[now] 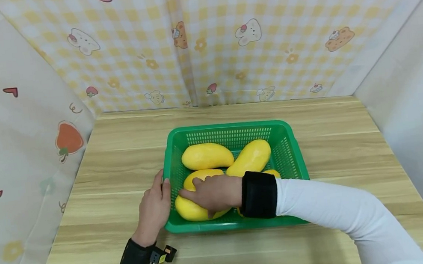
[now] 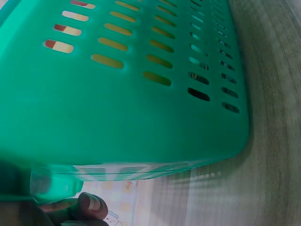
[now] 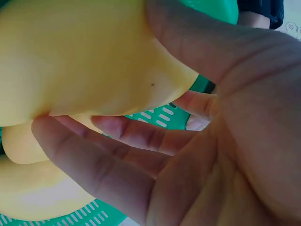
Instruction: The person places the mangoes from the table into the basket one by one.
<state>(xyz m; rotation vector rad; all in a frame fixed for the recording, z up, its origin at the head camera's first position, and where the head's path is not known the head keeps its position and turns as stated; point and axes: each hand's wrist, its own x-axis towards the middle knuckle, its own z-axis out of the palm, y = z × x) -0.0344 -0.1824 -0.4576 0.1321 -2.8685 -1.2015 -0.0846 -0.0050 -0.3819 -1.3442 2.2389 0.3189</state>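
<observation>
Several yellow mangoes lie in a green plastic basket (image 1: 230, 126) with slotted walls. My left hand (image 1: 155, 209) grips the basket's left rim; the left wrist view shows a fingertip (image 2: 92, 202) at its corner. Over the front left of the basket, my right hand (image 1: 219, 191) holds the front-left mango (image 1: 189, 209). Seen from the right wrist, the thumb lies along this mango (image 3: 84, 56) and the fingers curl under its lower side. Behind it lie a partly covered mango (image 1: 200, 175), a back-left mango (image 1: 207, 156) and a slanted mango (image 1: 252, 157). The right wrist hides most of another mango (image 1: 273, 172).
The basket stands on a light wood-grain table (image 1: 128, 149). A yellow checked cloth (image 1: 219, 62) hangs behind the table, with a white printed sheet (image 1: 15, 139) on the left and a pale wall (image 1: 417, 97) on the right.
</observation>
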